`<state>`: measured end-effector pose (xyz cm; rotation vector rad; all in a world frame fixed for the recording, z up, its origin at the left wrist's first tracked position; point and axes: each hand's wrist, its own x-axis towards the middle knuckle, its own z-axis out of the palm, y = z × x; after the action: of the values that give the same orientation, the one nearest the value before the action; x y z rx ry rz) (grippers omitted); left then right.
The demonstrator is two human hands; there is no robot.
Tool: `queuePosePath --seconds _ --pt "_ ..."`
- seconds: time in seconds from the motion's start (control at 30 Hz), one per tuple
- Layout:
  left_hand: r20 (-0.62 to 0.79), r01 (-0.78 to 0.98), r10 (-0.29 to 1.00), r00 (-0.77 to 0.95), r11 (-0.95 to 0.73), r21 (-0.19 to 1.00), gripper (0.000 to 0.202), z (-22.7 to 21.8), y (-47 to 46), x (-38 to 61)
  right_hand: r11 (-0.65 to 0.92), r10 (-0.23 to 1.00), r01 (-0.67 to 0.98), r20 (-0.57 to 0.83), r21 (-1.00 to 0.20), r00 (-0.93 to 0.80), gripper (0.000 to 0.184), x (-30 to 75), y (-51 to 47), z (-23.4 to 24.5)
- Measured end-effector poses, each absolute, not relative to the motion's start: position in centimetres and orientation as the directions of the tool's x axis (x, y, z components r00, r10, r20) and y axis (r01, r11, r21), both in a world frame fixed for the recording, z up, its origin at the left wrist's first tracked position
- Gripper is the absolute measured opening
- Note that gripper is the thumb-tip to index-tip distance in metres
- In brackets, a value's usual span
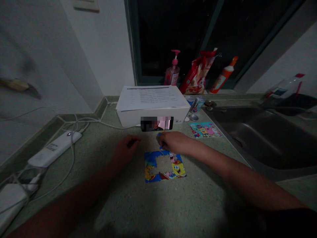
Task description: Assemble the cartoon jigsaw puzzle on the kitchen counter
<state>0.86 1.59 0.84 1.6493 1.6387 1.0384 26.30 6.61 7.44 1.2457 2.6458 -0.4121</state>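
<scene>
Puzzle (151, 165) half built, right hand (173, 142) pinching blue piece (159, 135), left hand (126, 147) curled on counter (173, 205), hold unclear

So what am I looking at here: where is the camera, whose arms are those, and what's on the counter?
No machine here: a person works with bare hands, and the one picture comes from a camera worn on their head, looking forward and down, so both arms reach in from below. The left hand rests curled on the speckled counter; it is too dark to tell if it holds anything. The right hand seems to pinch a small blue piece just above a cartoon jigsaw whose middle is unfilled. Behind stand a white box with a phone leaning on it and, beside it, a small cartoon picture. A sink lies to the right, a power strip to the left.
</scene>
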Motion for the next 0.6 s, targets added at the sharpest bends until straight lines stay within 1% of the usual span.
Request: queuePosePath --seconds 0.13,0.27,0.33,0.43,0.6 --pt "0.122 0.519 0.991 -0.055 -0.076 0.851 0.023 0.9 1.5 0.9 0.624 0.693 0.765 -0.342 -0.155 -0.635 0.019 25.8 7.1 8.1" --pt "0.145 0.515 0.988 -0.049 -0.099 0.851 0.017 0.6 1.6 0.8 0.623 0.678 0.769 -0.394 -0.140 -0.621 0.020 25.4 7.3 8.8" --pt "0.149 0.512 0.988 -0.046 -0.104 0.853 0.017 0.5 1.7 0.8 0.629 0.671 0.766 -0.404 -0.133 -0.622 0.020 25.4 7.2 9.0" --pt "0.132 0.518 0.990 -0.048 -0.088 0.851 0.022 0.5 1.7 0.8 0.639 0.672 0.753 -0.364 -0.157 -0.645 0.018 25.8 7.1 8.6" --pt "0.140 0.544 0.988 -0.058 -0.086 0.835 0.027 0.7 1.7 0.9 0.607 0.701 0.750 -0.270 -0.262 -0.661 0.016 27.1 6.4 7.5"
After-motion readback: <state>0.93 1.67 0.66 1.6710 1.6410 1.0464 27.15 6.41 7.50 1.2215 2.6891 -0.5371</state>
